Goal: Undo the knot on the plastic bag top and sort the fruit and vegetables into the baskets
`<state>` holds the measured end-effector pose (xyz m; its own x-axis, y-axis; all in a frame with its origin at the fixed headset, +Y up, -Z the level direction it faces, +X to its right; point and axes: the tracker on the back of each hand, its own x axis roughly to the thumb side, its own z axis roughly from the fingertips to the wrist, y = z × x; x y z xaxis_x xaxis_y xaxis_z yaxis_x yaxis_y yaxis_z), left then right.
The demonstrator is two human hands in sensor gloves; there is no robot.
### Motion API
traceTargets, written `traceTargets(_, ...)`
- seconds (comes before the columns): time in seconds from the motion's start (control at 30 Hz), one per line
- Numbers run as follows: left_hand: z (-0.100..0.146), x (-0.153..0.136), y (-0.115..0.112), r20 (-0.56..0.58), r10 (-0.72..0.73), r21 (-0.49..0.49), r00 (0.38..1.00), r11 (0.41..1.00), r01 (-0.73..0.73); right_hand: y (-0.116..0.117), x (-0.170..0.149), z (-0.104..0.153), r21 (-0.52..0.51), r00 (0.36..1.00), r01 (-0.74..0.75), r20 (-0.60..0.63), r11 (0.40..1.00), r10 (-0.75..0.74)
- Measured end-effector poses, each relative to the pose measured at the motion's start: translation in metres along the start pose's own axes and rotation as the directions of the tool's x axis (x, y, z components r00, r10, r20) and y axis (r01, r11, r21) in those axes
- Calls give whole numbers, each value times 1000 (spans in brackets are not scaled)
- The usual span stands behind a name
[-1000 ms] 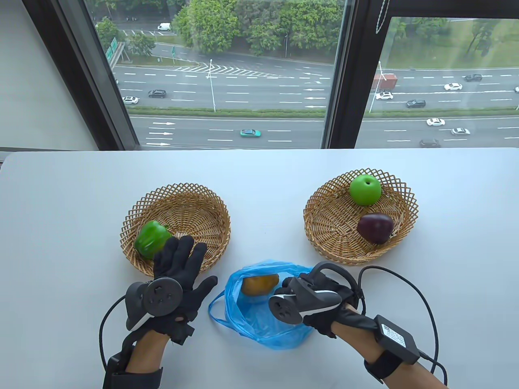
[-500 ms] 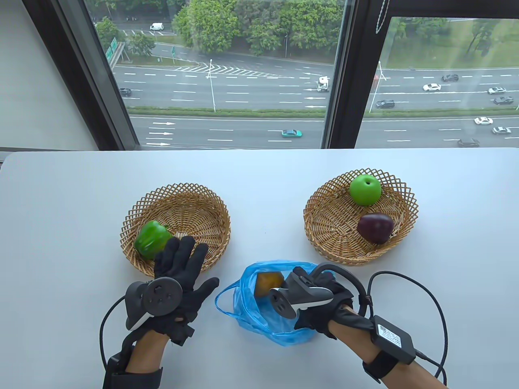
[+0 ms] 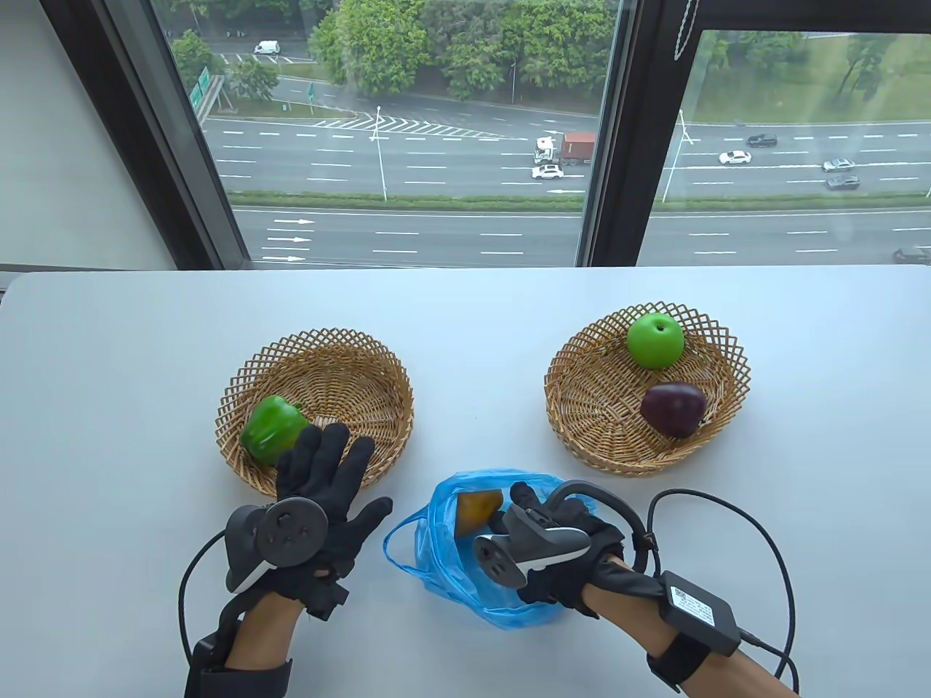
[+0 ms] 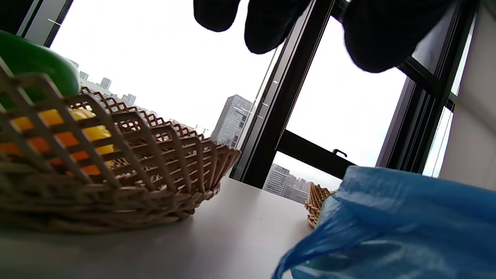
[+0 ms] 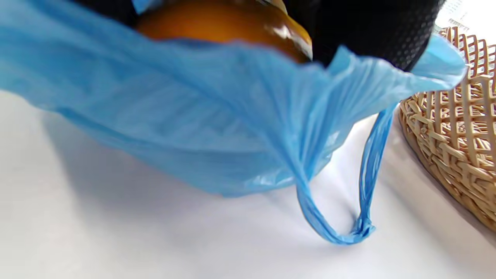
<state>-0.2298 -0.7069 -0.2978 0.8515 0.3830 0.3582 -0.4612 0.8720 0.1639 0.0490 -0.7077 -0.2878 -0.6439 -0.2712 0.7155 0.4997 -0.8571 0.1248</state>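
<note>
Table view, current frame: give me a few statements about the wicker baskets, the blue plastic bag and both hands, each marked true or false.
1. The round green apple and the dark purple fruit lie in the right wicker basket. True.
2. The green bell pepper lies on the white table outside the baskets. False: it lies in the left wicker basket.
3. The right hand reaches into the open blue plastic bag, at the orange-yellow item. True.
4. The left hand grips the bag's handle. False: it is spread open near the left basket's front rim, holding nothing.
5. The bag's top is knotted. False: it gapes open.
</note>
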Motion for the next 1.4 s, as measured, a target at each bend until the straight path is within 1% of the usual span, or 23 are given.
traceTargets(0.07,0,0,0,0,1,0,1000,1000,-1,-7,-4,5,-60,999,34,18,998,-33)
traceTargets(0.17,0,0,0,0,0,-3,1000,1000,0,-17,-12,14,-102,988,139,83,985,-131)
traceTargets(0.23,0,1,0,0,0,-3,1000,1000,0,-25,-19,22,-155,972,218,127,964,-199)
traceTargets(0.33,0,1,0,0,0,-3,1000,1000,0,-35,-25,32,-191,944,305,188,933,-271)
traceTargets(0.43,0,1,0,-1,0,-6,1000,1000,0,-41,-30,39,-241,934,336,212,911,-289)
traceTargets(0.57,0,1,0,0,-1,-6,1000,1000,1,-48,-39,49,-339,927,365,219,867,-304)
traceTargets(0.77,0,1,0,0,-2,-7,1000,1000,2,-51,-59,59,-400,938,347,132,849,-321)
traceTargets(0.97,0,1,0,-4,-2,-7,1000,1000,2,-46,-88,62,-452,921,362,38,815,-388)
traceTargets(1.03,0,1,0,-5,-2,-7,1000,1000,2,-43,-99,63,-462,922,339,-8,819,-386)
traceTargets(1.2,-1,1,0,-2,-2,-7,1000,1000,2,-28,-123,57,-468,909,319,-97,824,-406)
traceTargets(1.33,-1,1,0,-3,-1,-5,1000,1000,1,-12,-137,48,-441,892,328,-148,835,-428)
traceTargets(1.4,-1,1,1,-3,0,-3,1000,1000,0,-1,-147,42,-417,873,355,-171,837,-456)
